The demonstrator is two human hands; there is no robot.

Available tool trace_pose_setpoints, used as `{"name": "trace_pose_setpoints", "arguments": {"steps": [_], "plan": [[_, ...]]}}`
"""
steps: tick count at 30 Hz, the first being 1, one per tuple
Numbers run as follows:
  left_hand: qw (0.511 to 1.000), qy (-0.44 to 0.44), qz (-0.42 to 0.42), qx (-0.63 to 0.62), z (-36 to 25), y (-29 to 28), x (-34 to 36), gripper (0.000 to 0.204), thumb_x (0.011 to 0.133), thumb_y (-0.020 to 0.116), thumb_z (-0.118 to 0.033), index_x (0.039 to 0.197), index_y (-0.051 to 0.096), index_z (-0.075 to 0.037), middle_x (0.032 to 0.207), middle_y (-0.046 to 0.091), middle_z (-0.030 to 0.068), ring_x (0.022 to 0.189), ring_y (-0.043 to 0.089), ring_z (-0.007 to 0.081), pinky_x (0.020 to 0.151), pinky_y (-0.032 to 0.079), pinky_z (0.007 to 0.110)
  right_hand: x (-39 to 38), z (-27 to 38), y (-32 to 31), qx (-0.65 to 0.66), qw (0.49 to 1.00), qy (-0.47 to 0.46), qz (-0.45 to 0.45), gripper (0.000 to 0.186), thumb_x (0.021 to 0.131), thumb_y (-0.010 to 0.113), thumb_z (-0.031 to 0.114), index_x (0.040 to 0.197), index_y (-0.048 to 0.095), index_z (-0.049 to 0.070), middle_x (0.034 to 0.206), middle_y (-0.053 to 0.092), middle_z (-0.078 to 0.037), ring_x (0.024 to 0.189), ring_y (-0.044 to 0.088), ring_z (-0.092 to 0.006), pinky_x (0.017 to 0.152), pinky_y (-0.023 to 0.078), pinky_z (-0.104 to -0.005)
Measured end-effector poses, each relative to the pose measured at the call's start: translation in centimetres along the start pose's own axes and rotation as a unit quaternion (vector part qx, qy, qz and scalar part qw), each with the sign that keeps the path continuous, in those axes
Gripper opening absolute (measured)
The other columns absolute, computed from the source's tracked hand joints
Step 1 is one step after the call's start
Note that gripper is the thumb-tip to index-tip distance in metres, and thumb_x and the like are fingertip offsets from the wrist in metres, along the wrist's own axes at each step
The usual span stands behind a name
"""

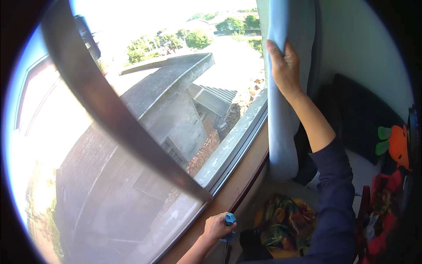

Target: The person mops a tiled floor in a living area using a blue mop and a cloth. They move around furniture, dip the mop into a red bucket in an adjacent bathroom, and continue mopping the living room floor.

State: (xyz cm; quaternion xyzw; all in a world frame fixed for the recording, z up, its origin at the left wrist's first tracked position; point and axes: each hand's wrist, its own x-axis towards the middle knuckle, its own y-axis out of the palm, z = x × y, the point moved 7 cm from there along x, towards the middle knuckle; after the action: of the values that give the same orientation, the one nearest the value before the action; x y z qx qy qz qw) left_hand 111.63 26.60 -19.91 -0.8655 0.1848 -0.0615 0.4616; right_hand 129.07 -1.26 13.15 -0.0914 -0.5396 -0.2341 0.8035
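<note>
My right hand [285,66] is raised high and grips the edge of a light blue curtain [281,110] that hangs beside the window. My right arm in a dark blue sleeve reaches up from the lower right. Low down, my left hand [216,226] is closed on a blue handle [230,218] close to the wooden window sill [237,180]. What the handle belongs to is hidden below the hand. The large window pane [132,145] fills the left of the view, crossed by a dark diagonal frame bar [105,105].
Outside are grey concrete roofs, a brick wall and trees in bright sun. Below lies a colourful patterned cloth [285,222]. At the right are a dark cushion [360,114], an orange soft toy [398,145] and red items [382,211].
</note>
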Motion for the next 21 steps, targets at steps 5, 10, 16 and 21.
{"name": "trace_pose_setpoints", "arguments": {"steps": [5, 10, 16, 21], "plan": [[0.991, -0.03, -0.095, 0.084, -1.4, -9.0, -20.3, 0.031, 0.071, 0.064, -0.037, 0.064, 0.053, -0.009, 0.061, 0.058, 0.0096, 0.059, 0.06, 0.0302, 0.054, 0.048, 0.038, -3.1, 24.6, 11.1, 0.272, 0.955, 0.015, 0.12, 0.018, 0.091, 0.053, 0.022, 0.094, 0.06, 0.006, 0.068, 0.051, 0.005, 0.059, 0.041, -0.0026, 0.052, 0.036, -0.0212], [0.959, -0.089, -0.269, 0.008, 1.2, -14.8, -39.5, 0.028, 0.067, 0.073, -0.029, 0.065, 0.056, -0.007, 0.062, 0.058, 0.0111, 0.057, 0.057, 0.0302, 0.054, 0.047, 0.037, -10.4, 47.7, 23.0, 0.434, 0.858, -0.051, 0.27, 0.03, 0.092, 0.049, 0.012, 0.118, 0.049, -0.001, 0.067, 0.046, 0.003, 0.058, 0.039, -0.001, 0.053, 0.037, -0.022], [0.891, -0.101, -0.443, -0.014, 4.6, -13.6, -55.9, 0.022, 0.07, 0.071, -0.021, 0.071, 0.056, -0.005, 0.066, 0.056, 0.0151, 0.059, 0.055, 0.0335, 0.055, 0.045, 0.038, -23.4, 65.6, 32.2, 0.408, 0.776, -0.112, 0.468, 0.04, 0.09, 0.047, 0.01, 0.127, 0.041, 0.001, 0.071, 0.053, -0.01, 0.06, 0.047, -0.0139, 0.061, 0.043, -0.0304], [0.85, -0.197, -0.486, -0.057, 6.2, -18.9, -55.0, 0.024, 0.071, 0.071, -0.025, 0.072, 0.058, -0.005, 0.068, 0.058, 0.016, 0.061, 0.056, 0.0353, 0.056, 0.045, 0.04, -22.3, 67.3, 38.1, 0.391, 0.775, -0.191, 0.459, 0.051, 0.086, 0.045, 0.005, 0.135, 0.029, 0.001, 0.104, 0.046, -0.018, 0.092, 0.047, -0.0207, 0.081, 0.039, -0.0308]]}}
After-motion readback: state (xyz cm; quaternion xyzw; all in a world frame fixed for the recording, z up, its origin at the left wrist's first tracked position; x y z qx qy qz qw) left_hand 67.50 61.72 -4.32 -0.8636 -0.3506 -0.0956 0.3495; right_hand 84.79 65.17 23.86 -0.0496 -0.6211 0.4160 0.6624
